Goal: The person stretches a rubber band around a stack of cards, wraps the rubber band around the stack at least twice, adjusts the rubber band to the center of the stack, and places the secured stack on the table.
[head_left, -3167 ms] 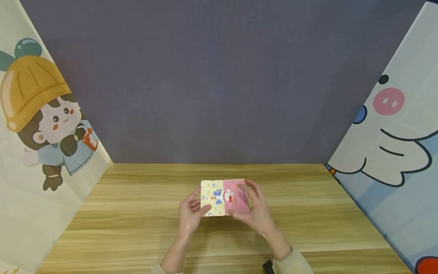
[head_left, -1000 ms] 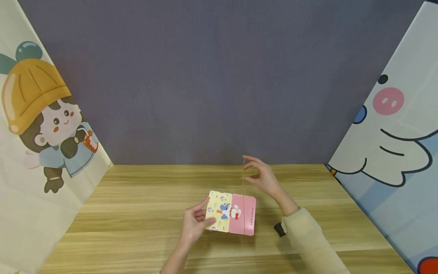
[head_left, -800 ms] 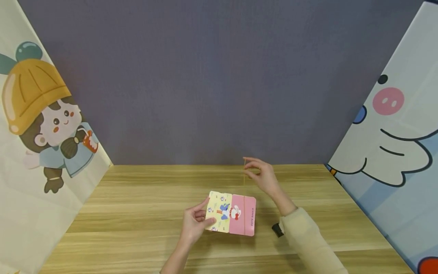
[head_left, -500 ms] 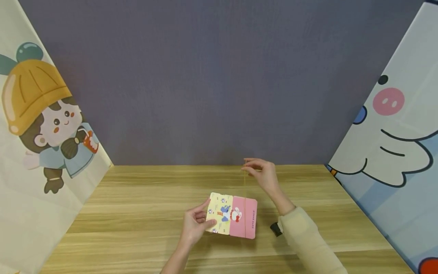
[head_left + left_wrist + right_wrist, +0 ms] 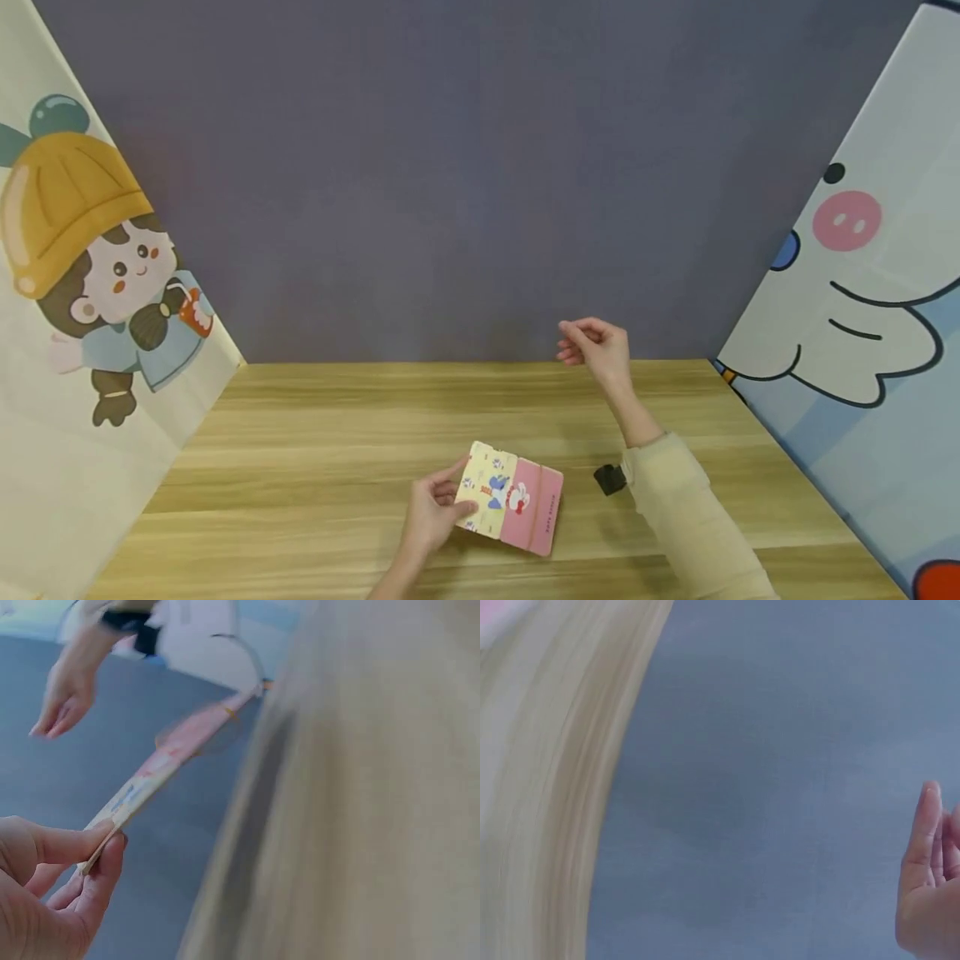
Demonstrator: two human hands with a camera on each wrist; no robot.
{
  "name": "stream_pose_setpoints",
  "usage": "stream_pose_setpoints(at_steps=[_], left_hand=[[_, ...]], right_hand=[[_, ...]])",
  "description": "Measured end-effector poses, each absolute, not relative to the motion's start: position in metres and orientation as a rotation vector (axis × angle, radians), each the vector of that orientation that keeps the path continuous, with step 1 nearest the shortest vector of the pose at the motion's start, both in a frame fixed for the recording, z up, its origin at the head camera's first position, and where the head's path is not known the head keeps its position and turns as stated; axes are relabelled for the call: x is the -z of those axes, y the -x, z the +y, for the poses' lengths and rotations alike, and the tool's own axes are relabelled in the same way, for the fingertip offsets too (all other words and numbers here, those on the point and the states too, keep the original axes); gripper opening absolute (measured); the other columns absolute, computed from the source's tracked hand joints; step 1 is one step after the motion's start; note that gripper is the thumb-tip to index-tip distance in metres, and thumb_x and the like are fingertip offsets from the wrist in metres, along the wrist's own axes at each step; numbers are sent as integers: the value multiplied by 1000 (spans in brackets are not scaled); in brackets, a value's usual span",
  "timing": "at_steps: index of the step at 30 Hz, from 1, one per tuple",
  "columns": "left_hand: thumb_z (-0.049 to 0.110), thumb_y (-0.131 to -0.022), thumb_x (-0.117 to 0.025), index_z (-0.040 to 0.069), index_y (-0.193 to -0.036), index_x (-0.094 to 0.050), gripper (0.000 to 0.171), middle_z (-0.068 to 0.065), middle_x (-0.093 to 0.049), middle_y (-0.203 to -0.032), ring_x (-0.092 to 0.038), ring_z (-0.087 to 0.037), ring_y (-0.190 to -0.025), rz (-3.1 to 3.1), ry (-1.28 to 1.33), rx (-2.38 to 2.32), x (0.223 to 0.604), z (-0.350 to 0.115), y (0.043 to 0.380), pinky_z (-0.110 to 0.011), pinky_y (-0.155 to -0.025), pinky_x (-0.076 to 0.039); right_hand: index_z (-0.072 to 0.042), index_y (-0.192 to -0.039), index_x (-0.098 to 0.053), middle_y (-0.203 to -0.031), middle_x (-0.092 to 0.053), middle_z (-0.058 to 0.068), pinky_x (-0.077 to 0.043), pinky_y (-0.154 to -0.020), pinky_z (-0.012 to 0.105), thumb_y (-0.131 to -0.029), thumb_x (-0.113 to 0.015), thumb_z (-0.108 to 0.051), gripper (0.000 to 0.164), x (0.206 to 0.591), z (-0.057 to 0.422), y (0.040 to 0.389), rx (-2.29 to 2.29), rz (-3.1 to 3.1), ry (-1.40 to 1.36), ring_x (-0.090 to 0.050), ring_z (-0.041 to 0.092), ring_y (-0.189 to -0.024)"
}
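Note:
In the head view my left hand (image 5: 433, 510) pinches a small notebook (image 5: 517, 527) by its yellow edge, thumb on the cover and fingers beneath. Its cover is half yellow, half pink, with a blue figure and a white rabbit. Across the pink half runs a thin elastic band (image 5: 536, 510); the left wrist view shows loose loops of it standing off the notebook (image 5: 176, 742). My right hand (image 5: 600, 350) is raised beyond the notebook, fingers loosely bent with nothing between them. In the right wrist view only part of that hand (image 5: 930, 877) shows.
The wooden table (image 5: 337, 433) lies beneath the hands, with a grey panel (image 5: 450, 192) behind it. Cartoon-printed sheets (image 5: 45, 467) stand at both sides. A small black device (image 5: 610, 479) sits at the right sleeve.
My right hand has let go of the stretched elastic band and moved up and right. The notebook has come nearer and turned clockwise in my left hand.

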State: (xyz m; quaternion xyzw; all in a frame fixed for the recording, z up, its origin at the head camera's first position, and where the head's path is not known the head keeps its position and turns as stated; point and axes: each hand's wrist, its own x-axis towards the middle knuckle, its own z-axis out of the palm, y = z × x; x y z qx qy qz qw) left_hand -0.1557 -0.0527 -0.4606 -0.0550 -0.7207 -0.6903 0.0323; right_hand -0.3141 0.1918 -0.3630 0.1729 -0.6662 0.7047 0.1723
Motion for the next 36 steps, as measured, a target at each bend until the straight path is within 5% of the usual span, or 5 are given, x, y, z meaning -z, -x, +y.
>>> stream_pose_setpoints(at_steps=[6,15,20,28,36], left_hand=[[-19,-61,-66,-3,-119,-51,62,-24,-63,-81,-60,-17,-62,-2147,102,2120,450,-60,161,-21,-55,-53],[-18,-62,-67,-2,-121,-50,63,-24,-63,-82,-59,-19,-61,-2097,45,2141,441,-59,164,-22,-54,-54],[-17,-62,-67,-2,-121,-50,63,-25,-63,-81,-58,-16,-59,-2070,35,2135,438,-60,167,-21,-53,-53],[-16,-62,-68,0,-121,-51,63,-24,-63,-80,-56,-12,-53,-2024,36,2116,435,-63,169,-18,-49,-51],[-17,-61,-68,1,-119,-54,62,-23,-64,-79,-55,-12,-52,-1992,-16,2101,433,-64,172,-19,-50,-52]], right_hand=[[11,-84,-61,-65,-64,11,-54,-48,33,-84,-61,-15,26,332,182,277,-1978,-1999,-401,-62,21,-53],[1,-83,-65,-70,-63,17,-54,-48,37,-82,-64,-28,28,365,182,278,-1896,-2033,-599,-61,27,-57],[2,-85,-64,-72,-62,21,-54,-51,43,-83,-62,-23,26,360,173,258,-1887,-2123,-559,-60,32,-59],[11,-93,-59,-76,-63,19,-55,-53,37,-86,-58,-9,21,362,169,237,-1930,-2221,-528,-62,26,-62],[8,-93,-61,-79,-62,22,-54,-54,42,-83,-61,-7,18,361,156,210,-1800,-2374,-462,-60,32,-60]])
